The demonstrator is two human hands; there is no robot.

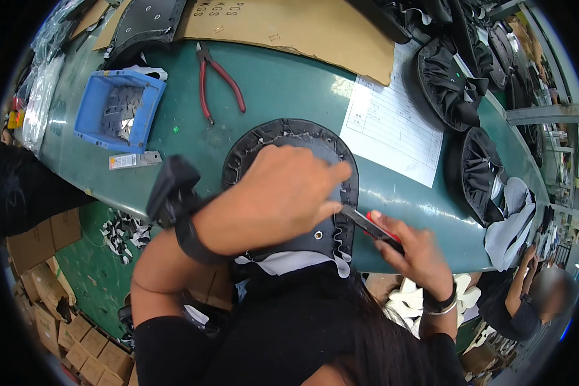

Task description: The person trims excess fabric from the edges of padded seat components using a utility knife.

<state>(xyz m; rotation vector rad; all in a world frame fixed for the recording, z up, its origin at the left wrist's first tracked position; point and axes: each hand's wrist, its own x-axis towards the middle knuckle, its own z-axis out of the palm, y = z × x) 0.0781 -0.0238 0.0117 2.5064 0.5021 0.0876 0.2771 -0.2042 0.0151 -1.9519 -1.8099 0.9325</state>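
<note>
Your right hand [415, 248] has its fingers clamped on a red-and-black utility knife with a pale metal front end [374, 227], its tip pointing up and left over the right side of the rounded black padded panel [350, 161]. That panel lies on the glossy green worktop [289, 83] at its near edge, right in front of you, gathered side up, with a white fabric strip [289, 262] along its lower end and a small metal eyelet [318, 235] near it. Your left hand [283, 186] lies across the middle of the panel; its thumb and index finger stand apart, but the other fingers curl underneath, so you cannot tell whether they pinch anything. The step in hand looks like knife work along the gathered rim, with the left hand steadying the panel. The next move seems to call for firm pressure on the panel and a controlled stroke that keeps the tip clear of your left thumb, which sits just beside it. Beyond the panel, the red-handled metal cutters [228, 83] lie to the left near the open blue plastic bin [91, 106], and a white printed sheet [392, 128] lies to the right.
</note>
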